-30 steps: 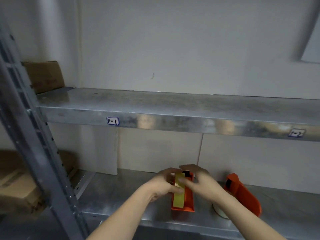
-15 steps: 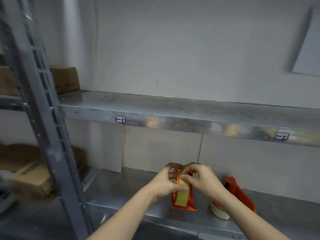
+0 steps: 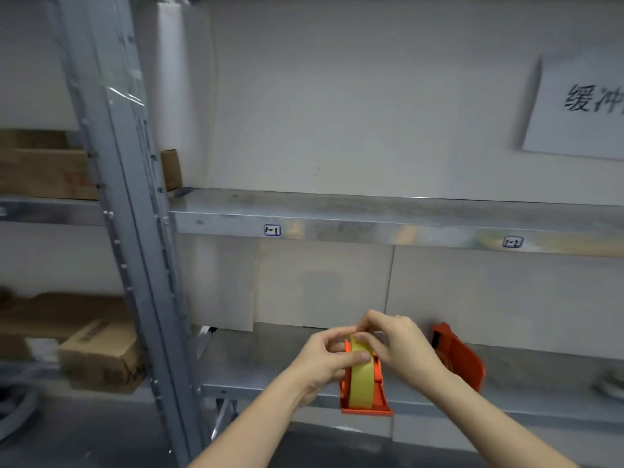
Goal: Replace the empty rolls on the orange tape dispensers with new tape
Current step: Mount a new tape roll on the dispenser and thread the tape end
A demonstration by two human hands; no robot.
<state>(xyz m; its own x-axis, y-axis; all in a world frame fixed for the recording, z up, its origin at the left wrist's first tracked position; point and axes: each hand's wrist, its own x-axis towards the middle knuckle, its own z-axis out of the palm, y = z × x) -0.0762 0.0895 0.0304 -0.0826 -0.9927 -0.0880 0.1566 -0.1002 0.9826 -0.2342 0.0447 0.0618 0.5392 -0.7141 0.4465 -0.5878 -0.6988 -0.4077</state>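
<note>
Hands at the near dispenser: tape roll held in its cradle

Left hand (image 3: 324, 361): closed on the left flank of the orange tape dispenser (image 3: 366, 405), with the thumb laid across the face of the yellow tape roll (image 3: 362, 376). Right hand (image 3: 396, 344): fingertips pinched together at the top of the same roll, apparently on the tape's free end, though the end itself cannot be made out.

Roll: seated upright between the dispenser's orange side walls. The dispenser's long axis is run front to back, from the person toward the wall, and its near end is set at the front lip of the lower shelf (image 3: 270, 366), slightly overhanging it. Both hands are in contact with the work; neither is nearer. The tape is judged to need drawing along that long axis, but which end carries the cutter cannot be told.

Second orange dispenser (image 3: 456, 358): placed just to the right, angled, apart from the right forearm. Whether a roll is fitted cannot be told.

Room for movement: open shelf is left on the left side as far as the grey upright post (image 3: 135, 265). Headroom is limited by the upper shelf (image 3: 388, 228), well above the hands. Behind, the wall is close. A forward pull risks the dispenser being tipped off the lip.
</note>
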